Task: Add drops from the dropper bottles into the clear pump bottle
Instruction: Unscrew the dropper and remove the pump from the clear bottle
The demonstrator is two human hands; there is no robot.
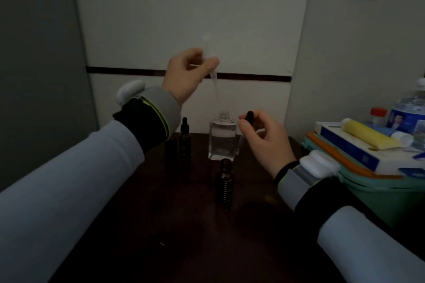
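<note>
L hand [188,73]: raised well above table; thumb + fingers curled, pinching the pump top.
pump top [213,82]: clear/white, head blurred above fingers; dip tube hangs down and to the right, tip just over neck of clear pump btl, outside it.
capped dropper btl [185,138]: dark, upright, black bulb on; left of clear pump btl, apart from it, just beside L wrist.
clear pump btl [222,142]: square, upright at back of table near wall; neck open, clear liquid inside.
open dropper btl [224,181]: dark, upright, no cap; just in front of clear pump btl.
R hand [266,142]: just right of clear pump btl; thumb + forefinger pinch the dropper, other fingers curled.
dropper [249,115]: black bulb sticks up from fingertips beside btl neck; glass tube below too faint, can't tell where tip sits.
table [161,225]: dark wood.
green bin [379,193]: far right; blue-white box [351,147] on lid, yellow tube [368,133] on box, water btl [409,112] behind.
</note>
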